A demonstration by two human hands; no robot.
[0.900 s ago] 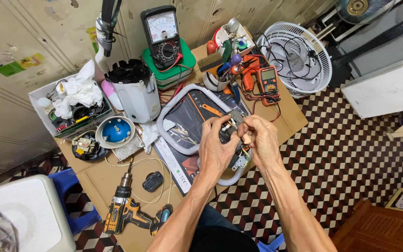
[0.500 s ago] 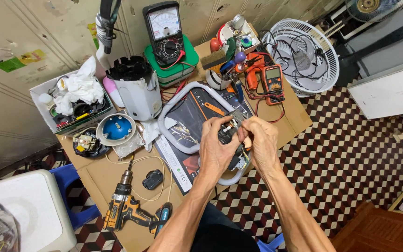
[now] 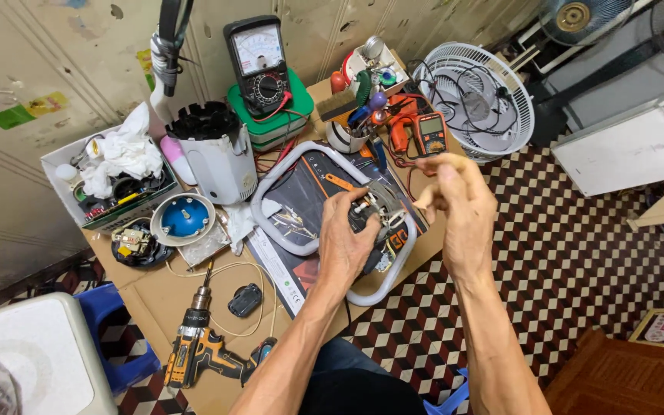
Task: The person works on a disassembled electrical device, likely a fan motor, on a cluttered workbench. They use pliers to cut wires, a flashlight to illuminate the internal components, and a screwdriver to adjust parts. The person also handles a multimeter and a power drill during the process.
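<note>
Left hand point(image 3: 351, 238): we see it clamped around a small metal part point(image 3: 378, 201), fingers curled over it, back of the hand toward us; it sits above the middle of the bench
Small metal part: it pokes out past the left fingertips, up and to the right of that hand; what it is exactly, we cannot tell
Right hand point(image 3: 455, 200): lifted clear, just right of the part and not touching it; fingers loosely bunched, blurred, holding nothing we can make out
White loop frame point(image 3: 282, 165): lies flat on the bench under both hands, on a dark printed sheet point(image 3: 301, 196)
Cordless drill point(image 3: 197, 350): at the bench's near-left edge, well apart from the hands
Analogue meter point(image 3: 259, 61): upright at the back, on a green case
Orange multimeter point(image 3: 429, 132): just beyond the right hand
White fan grille point(image 3: 474, 96): at the far right corner
</note>
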